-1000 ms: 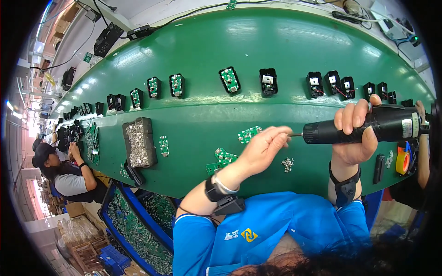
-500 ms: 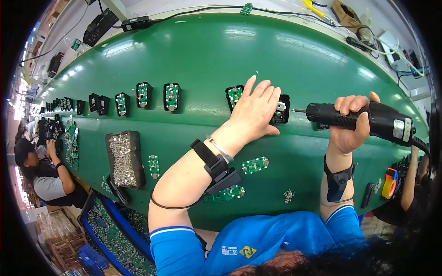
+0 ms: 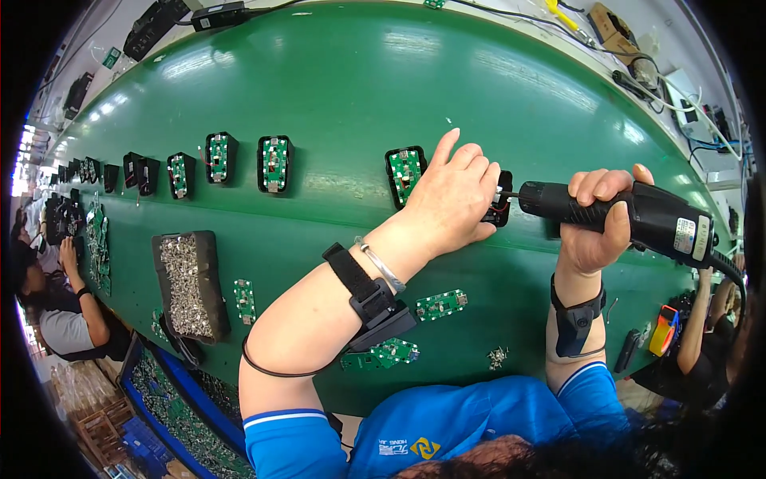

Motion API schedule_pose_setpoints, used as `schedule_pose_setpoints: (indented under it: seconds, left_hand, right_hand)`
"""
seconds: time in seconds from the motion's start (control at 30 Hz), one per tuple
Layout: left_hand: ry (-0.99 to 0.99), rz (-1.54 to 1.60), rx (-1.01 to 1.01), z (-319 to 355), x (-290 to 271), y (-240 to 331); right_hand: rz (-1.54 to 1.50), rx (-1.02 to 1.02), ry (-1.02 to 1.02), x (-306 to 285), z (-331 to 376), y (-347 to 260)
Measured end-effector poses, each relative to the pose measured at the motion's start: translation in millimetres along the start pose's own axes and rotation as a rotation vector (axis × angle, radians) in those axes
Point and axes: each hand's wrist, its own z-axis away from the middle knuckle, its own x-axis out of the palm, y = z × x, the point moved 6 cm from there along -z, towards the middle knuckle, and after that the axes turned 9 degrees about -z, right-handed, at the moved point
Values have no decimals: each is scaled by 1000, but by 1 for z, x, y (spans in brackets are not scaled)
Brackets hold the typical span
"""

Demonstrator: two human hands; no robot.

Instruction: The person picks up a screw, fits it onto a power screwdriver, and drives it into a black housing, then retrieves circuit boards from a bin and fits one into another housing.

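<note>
My right hand (image 3: 597, 215) is wrapped round a black electric screwdriver (image 3: 670, 223), held nearly level with its bit pointing left. The bit's tip reaches the edge of a small open black housing (image 3: 504, 209) with a red wire in it. My left hand (image 3: 453, 195) covers much of that housing, fingers over its far side and thumb at its near side, gripping it. Whether the bit touches a screw is hidden. Just left of my left hand stands another black housing with a green circuit board (image 3: 405, 172) in it.
More board-filled housings (image 3: 274, 164) form a row to the left. A dark tray of screws (image 3: 185, 279) lies left of my arm. Loose circuit boards (image 3: 440, 305) and a small screw pile (image 3: 498, 358) lie nearer me. Other people (image 3: 68, 319) work at both sides.
The screwdriver has moved left relative to the housing, closing the gap between its bit and the housing. My left hand stays on the housing. The whole view has shifted slightly.
</note>
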Motion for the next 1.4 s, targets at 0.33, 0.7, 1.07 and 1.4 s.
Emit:
schedule_pose_setpoints:
  seconds: [0.33, 0.7, 1.07, 1.4]
  left_hand:
    - [16, 29, -6, -1, 1, 0]
    - [9, 57, -21, -1, 3, -1]
    - [28, 56, -33, 1, 1, -3]
    - [19, 58, -38, 2, 3, -5]
  right_hand:
    - [36, 3, -31, 3, 3, 6]
    - [70, 16, -66, 8, 5, 9]
    - [46, 25, -105, 10, 5, 10]
    - [31, 30, -133, 11, 5, 14]
